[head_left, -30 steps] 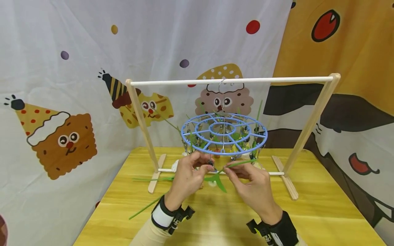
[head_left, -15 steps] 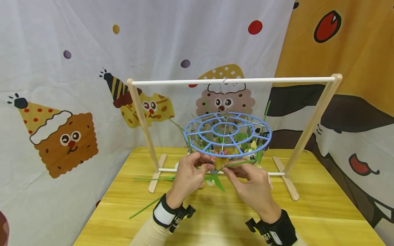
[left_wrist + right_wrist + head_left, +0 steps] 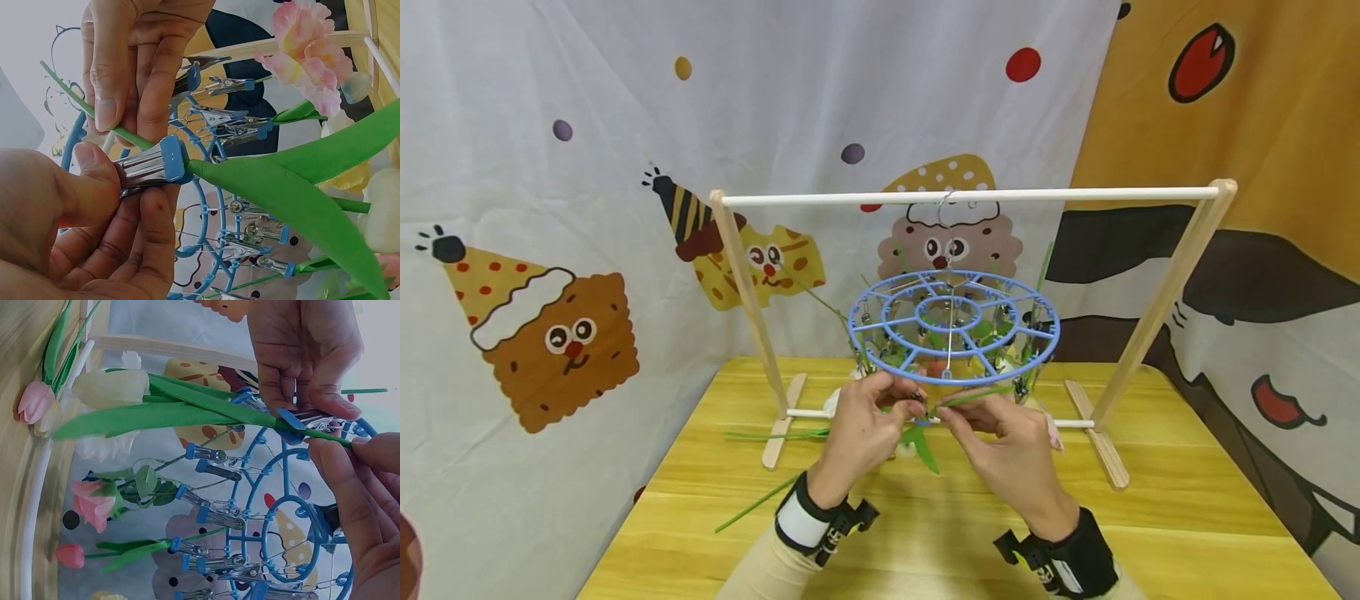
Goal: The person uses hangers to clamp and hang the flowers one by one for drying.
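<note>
In the left wrist view, my left hand (image 3: 865, 429) pinches a metal clip with blue tips (image 3: 153, 165) between thumb and fingers. The clip's tips sit around the green stem (image 3: 131, 139) of an artificial flower, right above its long leaves (image 3: 269, 187). A pale tulip head (image 3: 384, 212) shows partly behind those leaves. My right hand (image 3: 1011, 433) pinches the upper stem between thumb and fingers, close beside the clip. Both hands are under the front edge of a round blue clip hanger (image 3: 992, 377), which hangs by a hook from a rod.
A wooden stand with a white rod (image 3: 820, 201) frames the hanger. Other clips hold flowers, including a pink rose (image 3: 94, 503) and a pink tulip (image 3: 70, 555). Green stems (image 3: 756, 506) lie at the left of the wooden table (image 3: 925, 542). A printed curtain hangs behind.
Both hands keep their grips on the clip and stem. My right hand has shifted slightly left, and the leaves have swung a little left. The hanger has swayed and turned slightly.
</note>
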A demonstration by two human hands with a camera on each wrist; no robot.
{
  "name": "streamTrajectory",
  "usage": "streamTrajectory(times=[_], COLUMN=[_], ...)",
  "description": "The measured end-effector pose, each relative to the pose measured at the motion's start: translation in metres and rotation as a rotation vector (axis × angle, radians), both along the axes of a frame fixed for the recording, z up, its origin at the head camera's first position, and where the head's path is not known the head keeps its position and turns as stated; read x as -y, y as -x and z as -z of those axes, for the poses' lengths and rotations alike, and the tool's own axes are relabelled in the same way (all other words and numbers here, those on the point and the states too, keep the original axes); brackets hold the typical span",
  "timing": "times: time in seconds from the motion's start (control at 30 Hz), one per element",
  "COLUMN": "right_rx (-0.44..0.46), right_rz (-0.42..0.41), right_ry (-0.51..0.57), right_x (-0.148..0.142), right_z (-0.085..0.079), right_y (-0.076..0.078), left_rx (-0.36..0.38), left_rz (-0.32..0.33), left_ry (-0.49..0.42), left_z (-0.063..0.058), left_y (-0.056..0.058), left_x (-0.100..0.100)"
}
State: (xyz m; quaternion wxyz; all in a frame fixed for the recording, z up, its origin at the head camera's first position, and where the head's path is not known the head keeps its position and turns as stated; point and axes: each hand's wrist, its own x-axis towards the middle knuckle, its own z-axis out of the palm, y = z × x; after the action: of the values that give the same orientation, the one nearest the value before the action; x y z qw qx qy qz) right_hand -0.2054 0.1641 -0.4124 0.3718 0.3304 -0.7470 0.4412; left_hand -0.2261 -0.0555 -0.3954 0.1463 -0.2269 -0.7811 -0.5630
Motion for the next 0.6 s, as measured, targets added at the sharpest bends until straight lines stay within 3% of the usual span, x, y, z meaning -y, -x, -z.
streamTrajectory(times=[0.27,0.6], right_rx=[0.02,0.036], right_rz=[0.003,-0.015], right_ry=[-0.006,-0.01], right_x=[0.0023,0.0014], right_z=[-0.0002,0.0009], right_y=[0.0012,0.0012], left_rx=[0.008,0.003], left_rz=[-0.011,0.053], left_ry=[0.014,0.038], left_z=[-0.0005,0.0031], left_y=[-0.0004,0.0024], left_x=[-0.0003,0.0033])
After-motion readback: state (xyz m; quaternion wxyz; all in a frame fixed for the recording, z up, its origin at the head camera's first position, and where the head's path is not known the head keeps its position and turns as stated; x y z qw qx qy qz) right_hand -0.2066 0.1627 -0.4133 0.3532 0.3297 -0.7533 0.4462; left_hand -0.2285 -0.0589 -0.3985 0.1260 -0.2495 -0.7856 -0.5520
